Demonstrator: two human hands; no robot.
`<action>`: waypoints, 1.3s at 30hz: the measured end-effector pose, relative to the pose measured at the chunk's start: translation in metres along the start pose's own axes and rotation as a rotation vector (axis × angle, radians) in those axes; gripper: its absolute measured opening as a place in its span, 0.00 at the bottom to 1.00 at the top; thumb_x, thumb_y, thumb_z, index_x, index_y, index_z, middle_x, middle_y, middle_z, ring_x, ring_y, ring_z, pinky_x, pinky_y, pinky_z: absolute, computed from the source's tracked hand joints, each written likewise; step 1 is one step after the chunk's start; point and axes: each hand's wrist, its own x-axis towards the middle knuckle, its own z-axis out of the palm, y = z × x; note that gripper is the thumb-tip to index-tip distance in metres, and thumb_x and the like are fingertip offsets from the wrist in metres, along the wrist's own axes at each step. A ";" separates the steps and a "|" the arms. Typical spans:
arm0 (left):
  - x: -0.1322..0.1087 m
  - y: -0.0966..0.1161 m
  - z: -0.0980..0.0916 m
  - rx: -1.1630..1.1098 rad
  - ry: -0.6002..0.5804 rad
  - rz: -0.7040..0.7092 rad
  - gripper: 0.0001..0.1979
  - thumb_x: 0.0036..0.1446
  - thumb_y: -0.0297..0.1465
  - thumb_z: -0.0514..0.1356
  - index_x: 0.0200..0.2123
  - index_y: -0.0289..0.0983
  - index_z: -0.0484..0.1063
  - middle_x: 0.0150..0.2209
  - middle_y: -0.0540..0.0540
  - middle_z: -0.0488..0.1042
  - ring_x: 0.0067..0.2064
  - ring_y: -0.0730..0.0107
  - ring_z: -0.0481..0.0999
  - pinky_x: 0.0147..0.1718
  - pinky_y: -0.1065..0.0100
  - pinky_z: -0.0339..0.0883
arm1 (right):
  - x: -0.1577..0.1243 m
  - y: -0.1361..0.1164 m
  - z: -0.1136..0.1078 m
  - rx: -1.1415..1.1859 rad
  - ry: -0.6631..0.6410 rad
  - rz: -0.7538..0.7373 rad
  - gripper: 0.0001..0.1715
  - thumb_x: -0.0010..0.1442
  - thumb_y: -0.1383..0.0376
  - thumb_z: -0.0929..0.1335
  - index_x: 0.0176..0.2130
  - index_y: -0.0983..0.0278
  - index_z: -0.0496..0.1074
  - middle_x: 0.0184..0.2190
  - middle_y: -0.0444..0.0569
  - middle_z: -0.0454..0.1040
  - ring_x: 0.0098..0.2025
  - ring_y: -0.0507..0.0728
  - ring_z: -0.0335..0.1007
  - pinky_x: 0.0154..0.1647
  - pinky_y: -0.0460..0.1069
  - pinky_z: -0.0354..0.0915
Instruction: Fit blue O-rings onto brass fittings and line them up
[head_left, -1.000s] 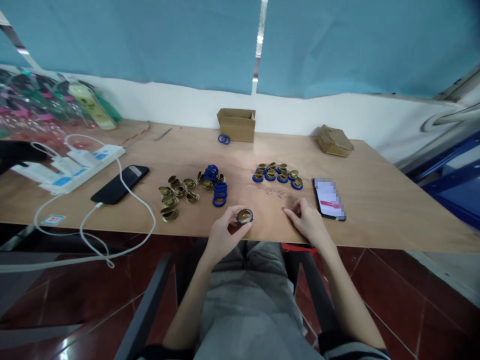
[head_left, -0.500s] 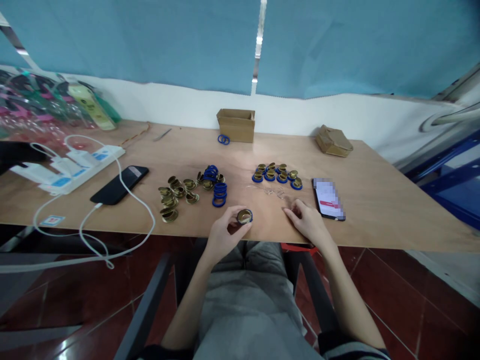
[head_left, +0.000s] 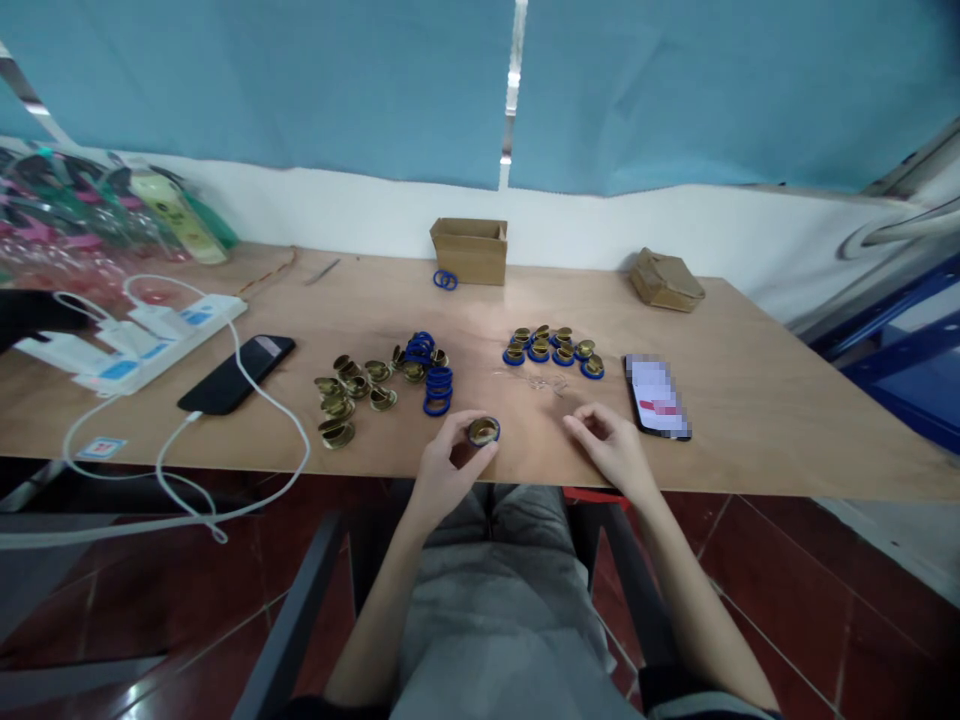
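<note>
- Left hand [head_left: 442,470] pinches brass cap w/ blue ring [head_left: 484,431]; right hand [head_left: 611,445] loosely curled, holds nothing visible.
- Done: ringed caps [head_left: 553,349], approx 7. Left: bare caps [head_left: 352,392], approx 10.

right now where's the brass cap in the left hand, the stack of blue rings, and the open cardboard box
brass cap [head_left: 484,431], head view, on its gold top face, pinched in the left hand [head_left: 444,470]
stack of blue rings [head_left: 438,390], head view, on the stack's side
open cardboard box [head_left: 469,259], head view, on its front wall
</note>
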 end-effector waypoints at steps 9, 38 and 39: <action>-0.004 -0.005 0.001 -0.084 0.107 0.034 0.23 0.52 0.30 0.71 0.50 0.40 0.70 0.46 0.45 0.78 0.47 0.62 0.82 0.49 0.61 0.78 | -0.019 -0.035 0.036 0.352 -0.285 0.016 0.28 0.65 0.43 0.65 0.27 0.62 0.68 0.22 0.43 0.69 0.23 0.51 0.67 0.27 0.46 0.65; -0.004 -0.001 -0.002 0.014 0.012 -0.032 0.22 0.51 0.31 0.71 0.50 0.39 0.76 0.44 0.44 0.83 0.44 0.59 0.84 0.49 0.57 0.78 | -0.013 -0.029 0.024 0.377 -0.531 0.092 0.32 0.65 0.40 0.63 0.30 0.64 0.69 0.19 0.39 0.59 0.20 0.48 0.52 0.20 0.44 0.50; -0.005 -0.001 -0.002 0.011 0.012 -0.022 0.22 0.51 0.30 0.71 0.50 0.39 0.76 0.44 0.44 0.83 0.44 0.59 0.84 0.49 0.57 0.78 | -0.014 -0.029 0.024 0.381 -0.536 0.089 0.31 0.65 0.40 0.64 0.30 0.64 0.69 0.19 0.39 0.59 0.21 0.49 0.53 0.20 0.44 0.50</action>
